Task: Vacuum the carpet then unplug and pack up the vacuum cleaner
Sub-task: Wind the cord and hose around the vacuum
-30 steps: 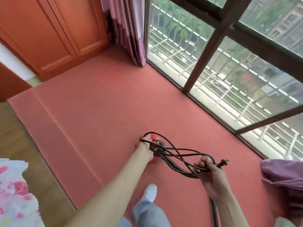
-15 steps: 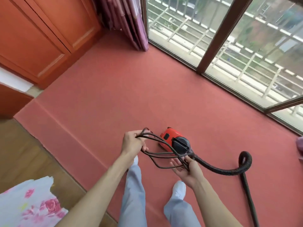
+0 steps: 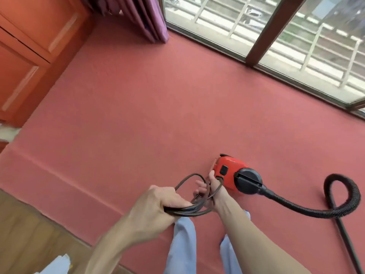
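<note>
A small red canister vacuum cleaner (image 3: 230, 171) with a black round front cap sits on the salmon-red carpet (image 3: 158, 115). Its ribbed black hose (image 3: 308, 209) runs out to the right of it and curls into one loop. Just to the left of the vacuum cleaner, the person holds the coiled black power cord (image 3: 183, 212) in both hands. The left hand (image 3: 158, 202) has its grip clamped round the gathered strands. The right hand (image 3: 212, 189) is right against the vacuum cleaner's rear end, with cord loops passing between thumb and fingers and its grip closed loosely on them. Light blue trouser legs (image 3: 183, 244) show below the hands. Beyond the vacuum cleaner are a brown-framed window (image 3: 262, 36) and a purple curtain (image 3: 144, 18). Far to its left stands an orange wooden wardrobe (image 3: 29, 46).
</note>
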`<move>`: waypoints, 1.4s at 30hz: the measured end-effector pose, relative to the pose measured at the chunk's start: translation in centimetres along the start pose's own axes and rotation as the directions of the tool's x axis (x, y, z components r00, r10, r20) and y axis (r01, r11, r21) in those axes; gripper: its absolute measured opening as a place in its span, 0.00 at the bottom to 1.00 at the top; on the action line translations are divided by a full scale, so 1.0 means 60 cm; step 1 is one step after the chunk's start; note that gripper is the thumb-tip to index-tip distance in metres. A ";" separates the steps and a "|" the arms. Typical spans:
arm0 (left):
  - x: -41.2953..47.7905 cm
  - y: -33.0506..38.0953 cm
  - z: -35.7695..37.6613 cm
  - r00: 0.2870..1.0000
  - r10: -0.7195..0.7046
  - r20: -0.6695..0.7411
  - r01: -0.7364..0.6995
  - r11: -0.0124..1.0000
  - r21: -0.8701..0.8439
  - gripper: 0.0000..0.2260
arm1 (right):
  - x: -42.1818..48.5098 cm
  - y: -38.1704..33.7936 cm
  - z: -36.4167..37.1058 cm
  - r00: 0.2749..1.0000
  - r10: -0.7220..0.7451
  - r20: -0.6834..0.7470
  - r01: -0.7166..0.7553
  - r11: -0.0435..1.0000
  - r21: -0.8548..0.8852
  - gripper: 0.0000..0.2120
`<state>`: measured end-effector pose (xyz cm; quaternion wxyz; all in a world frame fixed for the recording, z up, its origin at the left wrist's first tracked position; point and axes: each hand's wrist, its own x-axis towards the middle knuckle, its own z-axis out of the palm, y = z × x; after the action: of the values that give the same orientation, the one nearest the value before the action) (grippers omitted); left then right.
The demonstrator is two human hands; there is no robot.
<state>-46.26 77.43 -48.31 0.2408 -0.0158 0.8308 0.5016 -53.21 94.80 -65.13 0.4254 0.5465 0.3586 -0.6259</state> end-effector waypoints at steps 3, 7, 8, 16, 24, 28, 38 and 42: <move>0.025 -0.035 -0.010 0.991 0.094 0.100 -0.106 0.986 0.126 0.13 | 0.055 -0.013 0.040 0.999 -0.050 -0.008 0.051 0.996 0.070 0.23; 0.055 -0.099 -0.034 0.997 -0.068 0.028 0.072 0.971 -0.230 0.07 | 0.110 -0.033 0.047 0.990 -0.112 -0.084 0.121 0.986 0.113 0.15; 0.065 -0.119 -0.037 0.987 -0.158 -0.031 0.133 0.907 -0.400 0.05 | 0.118 -0.042 0.041 0.982 -0.146 -0.116 0.158 0.983 0.096 0.15; 0.219 -0.286 0.074 0.617 -0.786 0.025 0.063 0.018 -0.998 0.05 | 0.129 -0.135 -0.044 0.982 -0.176 0.065 0.168 0.979 0.113 0.06; 0.381 -0.319 0.232 0.405 -0.906 0.125 0.262 -0.016 -0.965 0.03 | 0.155 -0.171 -0.156 0.968 -0.237 -0.083 0.249 0.863 0.440 0.06; 0.396 -0.276 0.299 0.130 -0.986 -0.101 0.341 0.141 -0.929 0.03 | 0.170 -0.178 -0.174 0.932 -0.268 -0.246 0.360 0.771 0.525 0.05; 0.448 -0.132 0.399 0.620 -0.773 0.133 0.398 0.164 -0.903 0.21 | 0.175 -0.132 -0.171 0.911 -0.408 -0.061 0.370 0.743 0.558 0.09; 0.466 -0.149 0.393 0.552 -0.802 0.229 0.440 0.047 -0.897 0.21 | 0.167 -0.107 -0.188 0.869 -0.488 0.086 0.404 0.798 0.446 0.09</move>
<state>-59.51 98.81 -76.31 0.2409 -0.5911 0.3518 0.6847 -55.28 106.16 -76.77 0.1727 0.4591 0.2928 -0.8208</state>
